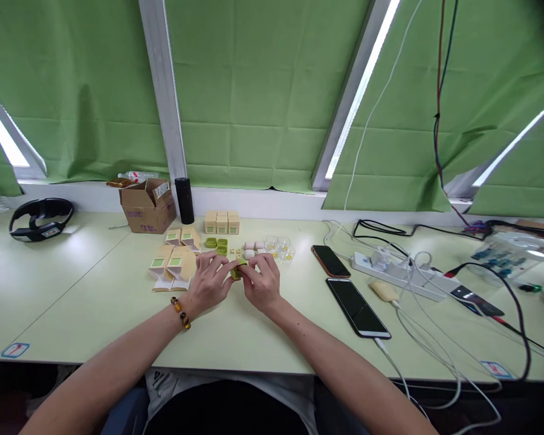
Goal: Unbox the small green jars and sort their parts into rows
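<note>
Between my two hands, above the pale table (118, 326), is a small green piece (236, 272), like a little square tray or cup. My left hand (208, 279) pinches it from the left, and my right hand (263, 283) has its fingertips on it from the right. Just beyond my hands lie several matching green trays (216, 243), tiny yellowish bits (236, 252), small whitish-pink cylinders (252, 246) and clear round cups (278, 246) with yellow spots inside. Left of my left hand lie unfolded beige boxes (163, 261) with green windows.
Closed beige boxes (222, 222) stand at the back, near a black bottle (184, 200) and a cardboard carton (148, 205). A black headset (42, 219) lies far left. To the right are two phones (358, 307), a power strip (398, 277) and tangled cables (428, 329).
</note>
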Tool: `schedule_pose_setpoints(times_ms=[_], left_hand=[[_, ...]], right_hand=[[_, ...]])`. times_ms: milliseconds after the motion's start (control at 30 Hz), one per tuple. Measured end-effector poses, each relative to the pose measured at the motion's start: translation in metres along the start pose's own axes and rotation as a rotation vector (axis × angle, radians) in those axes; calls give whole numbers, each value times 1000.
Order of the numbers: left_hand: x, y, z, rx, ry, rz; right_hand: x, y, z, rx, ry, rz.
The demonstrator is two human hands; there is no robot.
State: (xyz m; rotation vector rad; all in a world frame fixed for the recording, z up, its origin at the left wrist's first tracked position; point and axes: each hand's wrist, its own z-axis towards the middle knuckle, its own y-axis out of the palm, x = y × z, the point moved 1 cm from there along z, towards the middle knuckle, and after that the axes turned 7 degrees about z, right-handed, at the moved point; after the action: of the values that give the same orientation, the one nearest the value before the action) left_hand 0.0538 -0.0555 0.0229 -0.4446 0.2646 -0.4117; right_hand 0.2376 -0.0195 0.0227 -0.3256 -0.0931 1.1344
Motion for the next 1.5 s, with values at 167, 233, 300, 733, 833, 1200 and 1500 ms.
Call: schedule_pose_setpoints(times_ms=[167,233,300,733,833,1200,1500], left_hand=[[-1,1,-1,-33,32,-10],[-2,2,-1,-46,30,-6],[-2,2,0,-56,29,0],[-2,-1,7,-17,5,0],[-2,-1,7,-15,-6,-4],[-23,9,3,-104,-241,-21],[-36,12,6,-69,-580,-191]], right_hand=[[2,2,0,-18,-32,-5],[3,4,-1,-34,-59,-11],[4,5,-1,-52,-77,-18],[3,4,-2,-54,-120,-44],[3,4,-1,-43,-134,-39],[-6,4,-4,14,-176,-5],[7,4,-2,-48,96,88]])
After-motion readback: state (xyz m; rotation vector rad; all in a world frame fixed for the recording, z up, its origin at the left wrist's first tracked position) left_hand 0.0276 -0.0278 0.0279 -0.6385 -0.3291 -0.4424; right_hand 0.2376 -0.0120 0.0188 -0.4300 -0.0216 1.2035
